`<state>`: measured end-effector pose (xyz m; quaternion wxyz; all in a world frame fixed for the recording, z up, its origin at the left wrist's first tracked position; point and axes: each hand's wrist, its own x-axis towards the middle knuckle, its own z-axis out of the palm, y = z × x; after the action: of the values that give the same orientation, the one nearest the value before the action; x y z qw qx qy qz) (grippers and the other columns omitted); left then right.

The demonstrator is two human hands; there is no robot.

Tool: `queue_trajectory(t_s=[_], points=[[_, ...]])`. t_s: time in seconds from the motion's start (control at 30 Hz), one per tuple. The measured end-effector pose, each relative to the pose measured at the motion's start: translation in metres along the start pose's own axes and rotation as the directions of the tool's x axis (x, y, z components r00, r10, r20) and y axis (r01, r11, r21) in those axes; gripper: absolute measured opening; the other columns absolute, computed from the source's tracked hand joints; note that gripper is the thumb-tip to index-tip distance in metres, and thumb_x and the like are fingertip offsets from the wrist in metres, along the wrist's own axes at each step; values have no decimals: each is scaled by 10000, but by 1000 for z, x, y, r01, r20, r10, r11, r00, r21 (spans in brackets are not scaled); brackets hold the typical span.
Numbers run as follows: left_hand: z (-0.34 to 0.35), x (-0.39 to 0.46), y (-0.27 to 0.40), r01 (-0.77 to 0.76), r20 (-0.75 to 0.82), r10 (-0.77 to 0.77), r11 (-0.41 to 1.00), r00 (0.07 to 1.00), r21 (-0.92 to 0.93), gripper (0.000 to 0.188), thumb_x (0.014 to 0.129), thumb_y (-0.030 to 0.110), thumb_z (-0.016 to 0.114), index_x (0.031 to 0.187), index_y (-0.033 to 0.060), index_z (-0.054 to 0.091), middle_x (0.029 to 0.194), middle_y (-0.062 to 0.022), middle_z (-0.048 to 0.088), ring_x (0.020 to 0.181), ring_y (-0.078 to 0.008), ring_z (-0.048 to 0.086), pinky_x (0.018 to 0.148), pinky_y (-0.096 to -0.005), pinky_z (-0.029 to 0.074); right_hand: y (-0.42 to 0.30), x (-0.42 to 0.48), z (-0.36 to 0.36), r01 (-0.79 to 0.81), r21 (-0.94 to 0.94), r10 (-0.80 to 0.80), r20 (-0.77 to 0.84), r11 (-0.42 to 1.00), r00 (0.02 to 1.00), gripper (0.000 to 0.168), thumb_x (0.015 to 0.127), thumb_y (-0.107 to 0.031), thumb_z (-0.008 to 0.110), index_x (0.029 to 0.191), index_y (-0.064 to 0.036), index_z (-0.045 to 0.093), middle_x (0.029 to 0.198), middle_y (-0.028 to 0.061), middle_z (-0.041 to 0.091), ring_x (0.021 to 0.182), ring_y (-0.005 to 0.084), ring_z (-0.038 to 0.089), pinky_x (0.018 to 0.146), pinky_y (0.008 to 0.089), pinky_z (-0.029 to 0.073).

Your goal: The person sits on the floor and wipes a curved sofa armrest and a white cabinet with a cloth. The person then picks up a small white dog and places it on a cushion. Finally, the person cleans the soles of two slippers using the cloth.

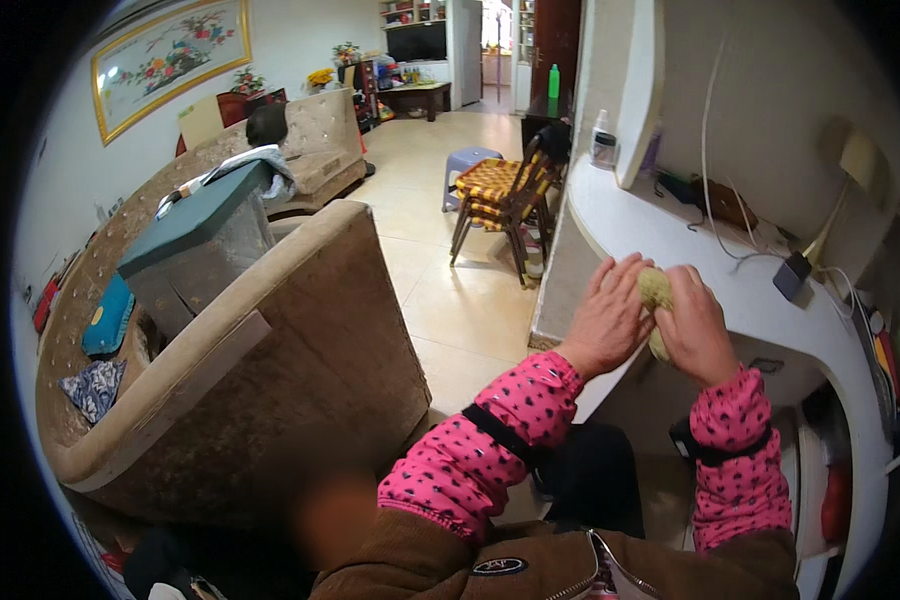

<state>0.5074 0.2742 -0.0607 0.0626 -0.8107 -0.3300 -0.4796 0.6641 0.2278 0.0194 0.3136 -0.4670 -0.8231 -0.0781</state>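
Note:
My right hand is closed around a bunched yellow-green cloth, which shows above and below the fingers. Beside it, my left hand is stretched out with its fingers extended, its fingertips close to the cloth. Whether the left hand touches the cloth is hard to tell. Both hands are at the front edge of a curved white desk. Pink patterned sleeve covers with dark straps cover my forearms.
On the desk are a black power adapter with white cables, a brown pouch, a spray bottle and a dark-lidded jar. Stacked woven chairs stand beyond. A brown sofa borders the left.

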Motion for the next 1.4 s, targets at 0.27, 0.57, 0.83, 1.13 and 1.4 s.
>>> queue_trajectory(t_s=[0.27, 0.57, 0.83, 1.13, 1.4], points=[[-4, 0, 0, 12, 52, -18, 995, 998, 101, 559, 948, 277, 662, 1459, 119, 501, 1528, -89, 490, 1491, -288, 381, 1207, -498, 252, 7, -11, 2, 17, 29, -15, -52, 999, 999, 331, 806, -24, 641, 1116, 2, 529, 1118, 231, 582, 1056, 462, 578, 919, 526, 479], [-10, -1, 7, 43, 85, -51, 994, 995, 96, 657, 874, 148, 723, 1477, 152, 461, 1536, -75, 478, 1497, -289, 371, 1184, -503, 277, 26, -68, -43, -33, 4, 33, -63, 999, 997, 438, 785, 46, 604, 1217, -8, 561, 1262, 232, 592, 1206, 434, 571, 1025, 484, 466], [-4, -3, 6, 46, 68, -52, 995, 996, 86, 665, 847, 117, 721, 1461, 151, 466, 1534, -83, 474, 1496, -301, 363, 1177, -499, 292, 44, -63, -39, -214, 83, 224, -127, 973, 966, 406, 843, -7, 609, 1241, 38, 550, 1209, 244, 600, 1130, 446, 590, 980, 484, 475], [-9, -2, 0, 61, 118, -72, 994, 990, 92, 548, 909, 139, 581, 1454, 129, 521, 1543, -65, 485, 1506, -273, 363, 1187, -510, 268, -4, -29, 17, 7, -106, -22, -145, 994, 989, 559, 763, -45, 714, 1292, -23, 533, 1342, 216, 552, 1301, 413, 520, 1131, 511, 388], [-22, 1, 10, 41, 144, -54, 995, 988, 91, 717, 830, 33, 714, 1486, 136, 444, 1551, -104, 463, 1514, -336, 351, 1193, -486, 293, 52, -79, -21, -63, -172, 22, -230, 983, 973, 556, 765, -38, 715, 1294, -55, 546, 1334, 158, 570, 1317, 364, 515, 1174, 520, 339]])
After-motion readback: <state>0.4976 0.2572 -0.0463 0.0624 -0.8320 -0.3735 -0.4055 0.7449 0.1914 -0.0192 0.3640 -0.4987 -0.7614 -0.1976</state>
